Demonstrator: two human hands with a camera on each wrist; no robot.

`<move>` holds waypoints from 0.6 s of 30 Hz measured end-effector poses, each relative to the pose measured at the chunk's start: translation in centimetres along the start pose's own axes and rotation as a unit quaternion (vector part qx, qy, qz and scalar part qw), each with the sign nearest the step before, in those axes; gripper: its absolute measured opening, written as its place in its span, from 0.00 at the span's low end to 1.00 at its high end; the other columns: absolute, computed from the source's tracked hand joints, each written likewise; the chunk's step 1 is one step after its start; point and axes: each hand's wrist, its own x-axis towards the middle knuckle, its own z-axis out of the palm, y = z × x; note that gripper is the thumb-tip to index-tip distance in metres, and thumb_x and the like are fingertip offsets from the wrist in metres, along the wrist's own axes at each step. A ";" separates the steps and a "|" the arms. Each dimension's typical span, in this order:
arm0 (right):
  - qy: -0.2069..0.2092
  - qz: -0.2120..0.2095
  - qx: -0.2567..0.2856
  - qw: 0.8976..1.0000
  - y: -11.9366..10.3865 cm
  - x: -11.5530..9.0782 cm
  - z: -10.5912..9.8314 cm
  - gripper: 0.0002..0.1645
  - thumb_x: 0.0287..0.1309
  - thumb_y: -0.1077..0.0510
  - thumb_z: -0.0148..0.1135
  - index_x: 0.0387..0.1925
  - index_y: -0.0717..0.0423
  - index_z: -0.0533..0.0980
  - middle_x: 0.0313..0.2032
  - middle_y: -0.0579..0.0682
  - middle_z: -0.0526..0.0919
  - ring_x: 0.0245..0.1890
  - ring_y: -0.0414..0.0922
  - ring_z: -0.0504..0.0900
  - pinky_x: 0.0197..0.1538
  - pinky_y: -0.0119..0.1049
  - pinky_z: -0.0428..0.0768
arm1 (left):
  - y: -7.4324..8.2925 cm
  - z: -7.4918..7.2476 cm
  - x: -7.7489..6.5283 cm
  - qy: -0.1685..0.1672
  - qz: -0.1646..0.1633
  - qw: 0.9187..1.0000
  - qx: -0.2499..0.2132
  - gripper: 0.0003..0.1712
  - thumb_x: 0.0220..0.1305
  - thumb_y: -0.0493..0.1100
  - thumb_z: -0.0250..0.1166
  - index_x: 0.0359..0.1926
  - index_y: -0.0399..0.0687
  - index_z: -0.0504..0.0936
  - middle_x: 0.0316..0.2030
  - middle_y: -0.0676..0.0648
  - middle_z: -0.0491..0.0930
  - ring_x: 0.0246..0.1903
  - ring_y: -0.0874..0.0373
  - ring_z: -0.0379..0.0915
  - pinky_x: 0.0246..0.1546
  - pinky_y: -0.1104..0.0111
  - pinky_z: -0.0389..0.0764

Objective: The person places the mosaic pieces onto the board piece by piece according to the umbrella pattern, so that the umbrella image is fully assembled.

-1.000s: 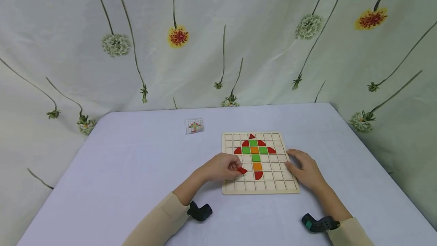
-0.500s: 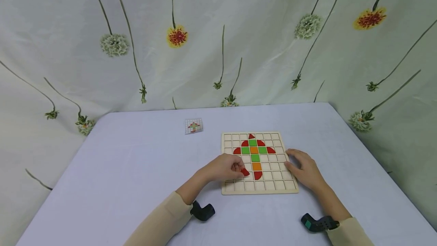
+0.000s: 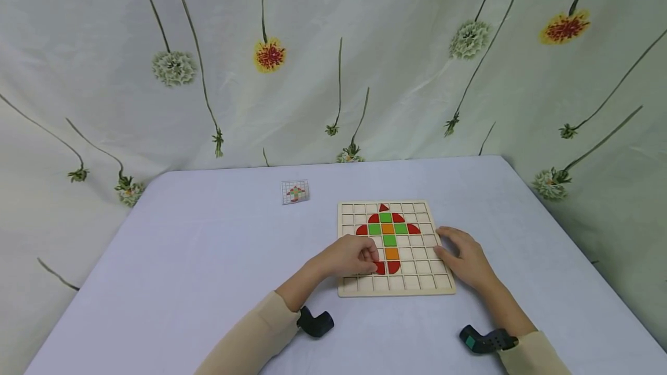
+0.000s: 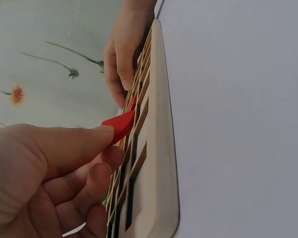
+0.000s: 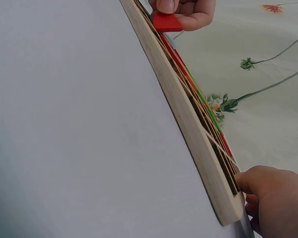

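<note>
My left hand (image 3: 353, 254) pinches a red tile (image 4: 121, 127) between thumb and fingertips. In the left wrist view the tile is tilted, its tip at the grid of the wooden board (image 3: 422, 291). Seen from the head, it lies over the square just left of a red quarter-round tile (image 3: 394, 267). My right hand (image 3: 465, 256) rests at the board's right edge, its thumb touching the rim in the right wrist view. Green tiles (image 3: 389, 240), orange tiles (image 3: 392, 253) and other red tiles (image 3: 414, 228) sit in the grid above.
A small pattern card (image 3: 295, 192) printed with a similar coloured figure lies behind and left of the board on the white tablecloth (image 3: 208, 236). Dark wrist devices (image 3: 315, 324) sit on both forearms. A flower-printed cloth (image 3: 406, 85) hangs behind the table.
My left hand has moved a little right with the red tile, bringing it over the square beside the red quarter-round tile. My right hand has stayed at the board's edge.
</note>
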 end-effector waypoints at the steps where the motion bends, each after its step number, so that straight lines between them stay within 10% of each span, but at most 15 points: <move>1: 0.000 0.001 0.001 1.000 0.0 0.0 0.0 0.27 0.63 0.58 0.62 0.59 0.67 0.72 0.62 0.67 0.70 0.65 0.65 0.64 0.64 0.61 0.59 | -0.1 0.1 0.1 0.002 -0.001 1.000 0.001 0.05 0.60 0.38 0.69 0.32 0.49 0.79 0.23 0.56 0.76 0.26 0.64 0.71 0.31 0.73 0.74; 18: 0.003 -0.005 -0.001 1.000 0.1 0.1 0.2 0.26 0.62 0.59 0.61 0.58 0.69 0.72 0.61 0.68 0.71 0.64 0.65 0.64 0.63 0.62 0.60 | 0.4 1.2 0.8 0.057 -0.023 0.997 0.056 0.09 0.62 0.42 0.68 0.25 0.54 0.80 0.15 0.56 0.71 0.22 0.63 0.67 0.26 0.73 0.67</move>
